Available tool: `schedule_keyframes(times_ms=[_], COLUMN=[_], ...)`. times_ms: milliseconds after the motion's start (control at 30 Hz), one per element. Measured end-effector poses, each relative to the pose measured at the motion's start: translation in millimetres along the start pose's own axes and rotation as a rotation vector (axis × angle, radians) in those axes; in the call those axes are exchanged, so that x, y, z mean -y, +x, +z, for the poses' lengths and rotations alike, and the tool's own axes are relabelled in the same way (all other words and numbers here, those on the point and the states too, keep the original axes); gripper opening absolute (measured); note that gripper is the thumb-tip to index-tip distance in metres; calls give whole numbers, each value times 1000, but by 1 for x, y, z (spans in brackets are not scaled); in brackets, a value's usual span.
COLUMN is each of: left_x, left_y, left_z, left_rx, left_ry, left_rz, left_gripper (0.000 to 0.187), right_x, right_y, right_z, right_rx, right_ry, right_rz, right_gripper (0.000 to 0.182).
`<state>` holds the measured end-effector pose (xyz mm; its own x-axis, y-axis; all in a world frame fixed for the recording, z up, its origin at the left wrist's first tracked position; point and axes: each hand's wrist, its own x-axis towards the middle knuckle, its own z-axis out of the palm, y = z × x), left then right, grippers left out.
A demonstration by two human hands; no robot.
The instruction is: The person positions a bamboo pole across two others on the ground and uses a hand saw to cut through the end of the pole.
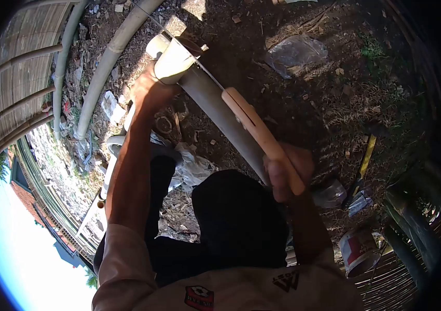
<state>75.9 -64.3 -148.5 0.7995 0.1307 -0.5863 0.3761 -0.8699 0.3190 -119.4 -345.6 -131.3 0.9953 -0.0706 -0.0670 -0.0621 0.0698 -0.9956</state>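
In the head view, my left hand (150, 89) grips a pale, cut length of bamboo (175, 62) near its lower end. The bamboo rests at the far end of a thick grey pole (215, 106), which slants from beside my knee. My right hand (289, 168) is closed round the light wooden handle of a handsaw (254, 122). Its thin blade, seen nearly edge-on, runs up and to the left across the bamboo. Part of the blade overlaps the bamboo's upper side in this view.
Wood chips and a clear plastic bag (297, 56) lie on the dirt ahead. To the right are a yellow strip (368, 155) and a red-and-white bucket (359, 251). Curved poles (109, 59) and a slatted bamboo panel (23, 57) stand left. Crumpled plastic (193, 163) lies by my knee.
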Motion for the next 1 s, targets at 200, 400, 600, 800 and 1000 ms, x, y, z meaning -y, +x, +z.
schedule_keyframes(times_ms=[200, 400, 600, 800, 1000], left_x=[0, -11, -18, 71, -3], left_y=[-5, -16, -18, 54, -15], left_z=[15, 12, 17, 21, 22], left_rx=[-345, -185, -272, 201, -103], left_ry=[273, 95, 27, -23, 97], left_rz=[142, 57, 131, 52, 59], left_gripper=[64, 56, 49, 41, 39], right_x=[-5, -15, -6, -18, -22], right_y=[-49, -43, -36, -54, -23], right_z=[-25, -10, -13, -32, -6], right_rx=[-31, -106, -91, -49, -13], right_ry=[-12, -105, 54, -33, -11], right_rz=[-121, -219, -58, -203, -250], right_gripper=[41, 39, 35, 29, 19])
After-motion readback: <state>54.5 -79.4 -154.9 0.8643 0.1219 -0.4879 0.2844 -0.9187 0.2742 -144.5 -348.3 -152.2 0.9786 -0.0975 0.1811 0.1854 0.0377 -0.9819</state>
